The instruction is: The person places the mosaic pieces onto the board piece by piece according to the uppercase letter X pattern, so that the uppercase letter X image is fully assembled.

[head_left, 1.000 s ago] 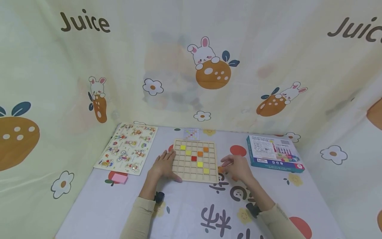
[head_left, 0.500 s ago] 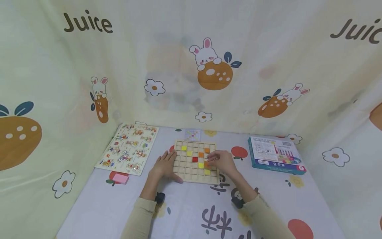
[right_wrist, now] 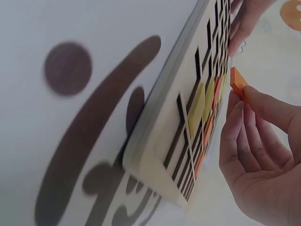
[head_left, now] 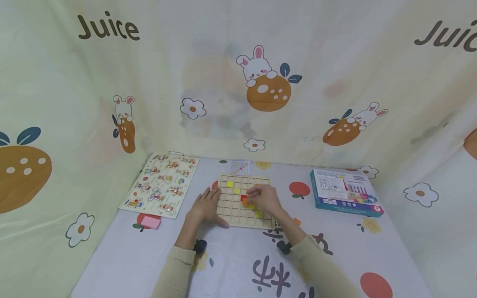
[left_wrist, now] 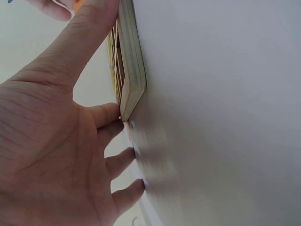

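Observation:
A wooden grid board (head_left: 231,215) lies on the table, holding several yellow tiles (head_left: 230,184) and a red tile (head_left: 244,198) in its squares. My left hand (head_left: 205,209) rests along its left edge with fingers spread, the thumb at the near left corner. Over the middle of the board, my right hand (head_left: 264,199) pinches an orange tile (right_wrist: 237,80) between thumb and fingertips. In the right wrist view this tile is raised off the grid. Some squares at the board's right are hidden behind the right hand.
A small printed card (head_left: 240,168) lies behind the board. To the left are a picture puzzle board (head_left: 158,186) and a pink block (head_left: 150,222). A teal-sided box (head_left: 346,192) stands at the right. Another orange piece (head_left: 297,221) lies beside my right forearm.
My right hand has moved left from the table beside the board, carrying an orange tile over the grid to near the red tile. The left hand has stayed on the board's edge.

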`<state>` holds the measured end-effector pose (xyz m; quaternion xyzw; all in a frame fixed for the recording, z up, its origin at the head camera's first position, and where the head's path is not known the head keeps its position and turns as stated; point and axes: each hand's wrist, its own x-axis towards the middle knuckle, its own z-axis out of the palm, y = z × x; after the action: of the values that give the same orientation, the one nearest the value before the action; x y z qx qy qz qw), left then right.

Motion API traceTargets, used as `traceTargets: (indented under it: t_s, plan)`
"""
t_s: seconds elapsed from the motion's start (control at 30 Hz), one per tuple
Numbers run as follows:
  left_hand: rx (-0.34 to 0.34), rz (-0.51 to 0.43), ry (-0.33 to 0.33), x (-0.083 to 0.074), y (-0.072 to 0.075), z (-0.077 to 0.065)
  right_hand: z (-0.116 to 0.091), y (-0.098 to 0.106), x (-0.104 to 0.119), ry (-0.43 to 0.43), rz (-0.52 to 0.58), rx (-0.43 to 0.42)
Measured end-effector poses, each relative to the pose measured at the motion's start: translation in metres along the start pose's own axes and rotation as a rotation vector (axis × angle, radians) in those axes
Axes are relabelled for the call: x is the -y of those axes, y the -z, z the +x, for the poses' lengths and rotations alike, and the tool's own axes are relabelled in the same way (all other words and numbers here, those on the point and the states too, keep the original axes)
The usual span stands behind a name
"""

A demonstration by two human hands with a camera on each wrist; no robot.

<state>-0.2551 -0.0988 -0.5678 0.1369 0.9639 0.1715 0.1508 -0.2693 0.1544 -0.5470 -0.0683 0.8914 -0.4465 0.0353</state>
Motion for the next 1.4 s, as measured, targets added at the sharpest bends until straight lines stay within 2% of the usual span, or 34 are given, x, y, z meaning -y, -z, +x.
traceTargets:
  t_s: [0.3, 0.53, 0.73, 0.97, 1.2, 1.4]
  plan:
    - [-0.012, 0.003, -0.005, 0.000, -0.001, -0.001, 0.011, -0.021, -0.001, 0.024, 0.050, 0.028]
    - [-0.018, 0.020, -0.014, -0.005, 0.004, -0.006, 0.013, -0.029, -0.002, 0.099, -0.029, 0.028]
    - [-0.035, -0.006, -0.025, -0.006, 0.005, -0.008, 0.016, -0.034, -0.004, 0.110, -0.107, 0.048]
    - [-0.027, -0.024, -0.018, -0.003, 0.006, -0.008, 0.015, -0.038, -0.001, 0.135, -0.092, 0.028]
    - [-0.025, -0.023, -0.021, 0.000, 0.005, -0.007, 0.012, -0.036, 0.002, 0.158, -0.087, 0.062]
    - [-0.024, 0.000, -0.010, 0.000, 0.001, -0.004, 0.003, -0.018, 0.003, 0.150, -0.073, 0.030]
